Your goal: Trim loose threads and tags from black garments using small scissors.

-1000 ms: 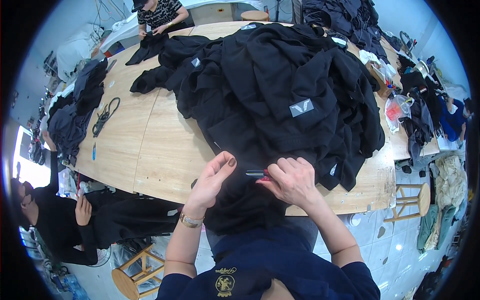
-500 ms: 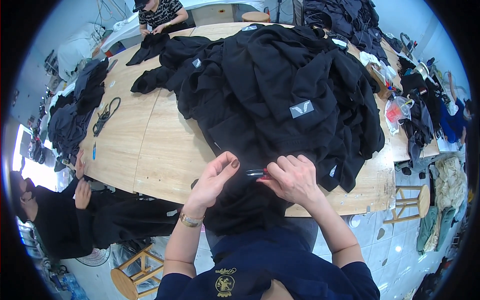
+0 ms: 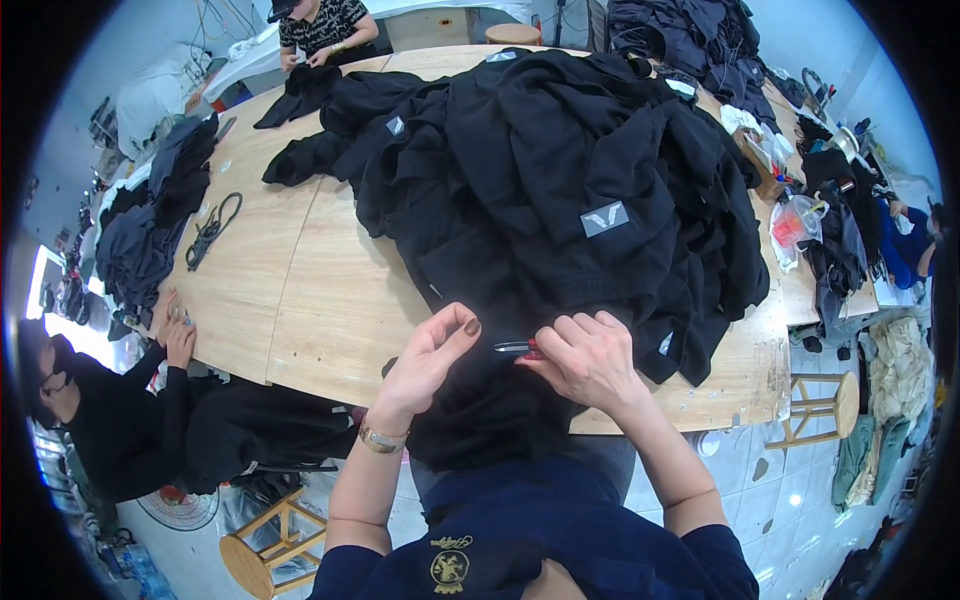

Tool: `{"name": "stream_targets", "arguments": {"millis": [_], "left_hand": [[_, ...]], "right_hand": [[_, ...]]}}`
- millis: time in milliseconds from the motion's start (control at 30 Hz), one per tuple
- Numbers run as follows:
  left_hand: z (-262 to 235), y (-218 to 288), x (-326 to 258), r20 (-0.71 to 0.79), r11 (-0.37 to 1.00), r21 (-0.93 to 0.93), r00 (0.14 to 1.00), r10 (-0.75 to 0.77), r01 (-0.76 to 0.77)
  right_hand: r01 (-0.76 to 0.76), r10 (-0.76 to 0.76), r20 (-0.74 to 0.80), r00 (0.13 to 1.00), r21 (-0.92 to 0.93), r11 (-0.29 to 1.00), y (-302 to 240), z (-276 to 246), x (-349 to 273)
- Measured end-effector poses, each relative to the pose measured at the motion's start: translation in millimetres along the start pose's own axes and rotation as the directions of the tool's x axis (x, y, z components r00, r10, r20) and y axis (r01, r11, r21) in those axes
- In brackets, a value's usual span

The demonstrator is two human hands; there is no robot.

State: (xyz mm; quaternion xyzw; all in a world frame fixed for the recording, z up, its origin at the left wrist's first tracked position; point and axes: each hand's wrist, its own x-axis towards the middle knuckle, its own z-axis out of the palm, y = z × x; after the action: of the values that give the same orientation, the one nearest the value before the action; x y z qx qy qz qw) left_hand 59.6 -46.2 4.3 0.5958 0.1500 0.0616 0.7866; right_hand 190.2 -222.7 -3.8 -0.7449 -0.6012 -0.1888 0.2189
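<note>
In my right hand (image 3: 588, 360) is a pair of red-handled thread snips (image 3: 514, 348), gripped in the fist, with the blades pointing left toward my other hand. My left hand (image 3: 425, 362) is pinched, thumb against fingertips, just left of the blade tips. Whatever it pinches is too small to make out. Beneath both hands a black garment (image 3: 490, 415) hangs over the table's near edge onto my lap. It runs into a large heap of black garments (image 3: 540, 150), several of which carry grey rectangular patches.
The wooden table (image 3: 330, 260) bears a coiled dark cord (image 3: 212, 235) and dark clothes (image 3: 150, 235) at the left. One co-worker (image 3: 110, 420) sits at the left edge, another (image 3: 325, 30) at the far side. Wooden stools (image 3: 265, 550) stand on the floor.
The snips' blades have come together; my hands stay in the same place. The left co-worker's hands have moved onto the table, where the blue tool lay.
</note>
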Motion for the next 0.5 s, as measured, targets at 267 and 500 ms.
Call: {"name": "stream_targets", "arguments": {"millis": [267,500], "left_hand": [[1.1,1.4,-1.0,-0.075,0.999,-0.002,0.996,0.045,-0.045],[-0.2,1.3,-1.2,-0.061,0.997,-0.07,0.998,0.023,-0.027]], "right_hand": [[0.003,-0.003,-0.021,1.0,-0.007,1.0,-0.2,1.6,1.3],[0.015,-0.015,-0.035,0.999,0.005,1.0,0.4,2.5,2.5]]}}
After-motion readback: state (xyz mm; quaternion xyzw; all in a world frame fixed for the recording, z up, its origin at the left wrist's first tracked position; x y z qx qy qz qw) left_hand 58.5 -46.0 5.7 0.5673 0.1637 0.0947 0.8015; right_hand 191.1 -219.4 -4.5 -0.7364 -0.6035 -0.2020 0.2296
